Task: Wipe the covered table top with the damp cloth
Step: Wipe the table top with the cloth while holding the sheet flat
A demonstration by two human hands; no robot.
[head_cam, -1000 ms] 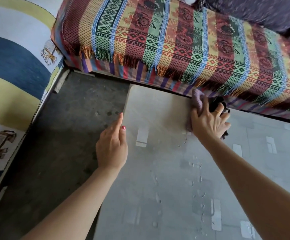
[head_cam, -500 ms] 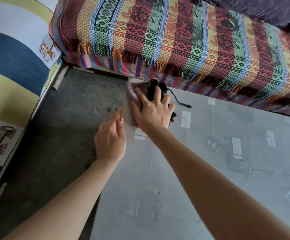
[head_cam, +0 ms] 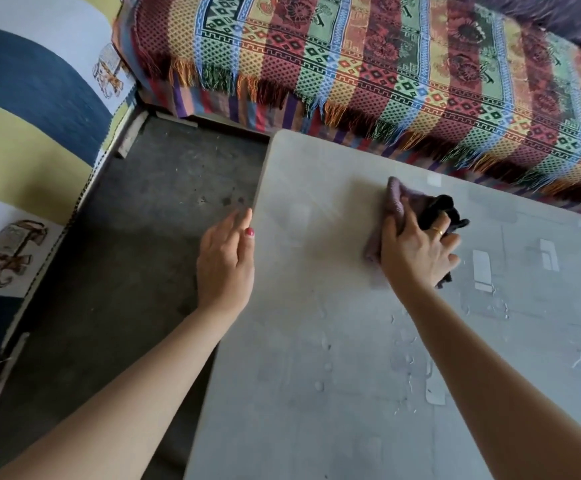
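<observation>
A dark, dusty concrete floor point(head_cam: 150, 237) fills the left of the room, bordered on the far left by a wall hanging or mat point(head_cam: 29, 109) in blue, yellow and white bands with small elephant pictures. Along the back runs a sofa draped in a striped woven throw point(head_cam: 368, 57) of red, green, yellow and blue, its fringe hanging just above the far edge of the tabletop point(head_cam: 334, 393). The tabletop is pale grey under a glossy clear cover, with a scatter of water drops and bright window reflections on its right half.

A person leans over it with bare forearms. The left hand point(head_cam: 225, 265) lies flat at the tabletop's left edge, fingers straight and together, a red-painted thumbnail showing; its grip is released and it holds nothing. The right hand point(head_cam: 417, 251), with a gold ring on one finger, presses down on the damp cloth point(head_cam: 403, 202), fingers curled over it in a grasp. The cloth is bunched, mauve on the left and black on the right, lying on the tabletop near its far edge, well apart from the left hand.
</observation>
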